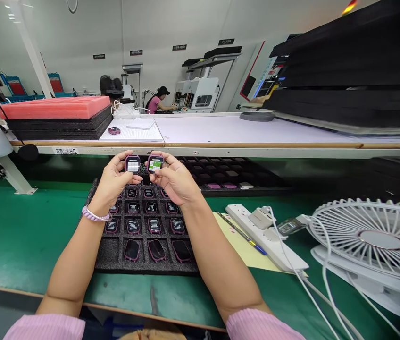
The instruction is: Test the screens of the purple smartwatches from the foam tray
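My left hand (113,182) pinches a small pink-edged watch body (132,164) with a lit screen. My right hand (174,182) pinches a second lit watch body (155,164) right beside it. Both are held up above the far end of a black foam tray (110,252) on the green mat. The tray's pockets hold several more watch bodies (154,225), some with lit screens and some with dark screens in the nearest row. A beaded bracelet sits on my left wrist.
A white power strip (256,233) with plugs and cables, a pen (240,232) on yellow paper and a white desk fan (377,241) lie to the right. A second black tray (228,177) sits behind. A raised shelf carries pink and black foam stacks (56,115). A person sits far back.
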Tool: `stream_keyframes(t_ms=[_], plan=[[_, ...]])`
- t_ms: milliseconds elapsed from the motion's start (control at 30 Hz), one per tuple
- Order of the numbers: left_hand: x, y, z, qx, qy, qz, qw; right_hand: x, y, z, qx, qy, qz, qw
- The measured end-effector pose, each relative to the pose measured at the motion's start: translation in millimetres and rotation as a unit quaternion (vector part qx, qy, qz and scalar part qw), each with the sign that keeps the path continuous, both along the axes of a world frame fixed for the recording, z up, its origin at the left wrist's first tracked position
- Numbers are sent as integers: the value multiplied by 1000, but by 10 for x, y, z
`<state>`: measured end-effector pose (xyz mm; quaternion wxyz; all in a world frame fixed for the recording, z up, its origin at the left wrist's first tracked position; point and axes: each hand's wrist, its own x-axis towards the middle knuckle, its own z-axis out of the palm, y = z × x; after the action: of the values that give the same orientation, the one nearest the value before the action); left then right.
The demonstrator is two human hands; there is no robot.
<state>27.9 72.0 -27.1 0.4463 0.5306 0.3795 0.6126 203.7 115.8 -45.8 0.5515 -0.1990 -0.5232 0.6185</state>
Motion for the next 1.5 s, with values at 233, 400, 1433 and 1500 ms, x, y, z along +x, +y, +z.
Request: stream_keyframes(t_ms=[233, 400, 1433, 1500], plan=[[-1, 3, 9, -17, 0, -19, 1000, -28, -26, 9, -14, 1, 4, 1000], [15, -5, 19, -26, -15, -29, 999, -42, -49, 26, -20, -1, 12, 1000], [-189, -873, -675, -161, 15, -113, 980, 231, -725, -670, -121, -64, 181, 974], [-208, -1053, -845, -174, 19, -101, 979, 268, -851, -786, -131, -63, 194, 970]])
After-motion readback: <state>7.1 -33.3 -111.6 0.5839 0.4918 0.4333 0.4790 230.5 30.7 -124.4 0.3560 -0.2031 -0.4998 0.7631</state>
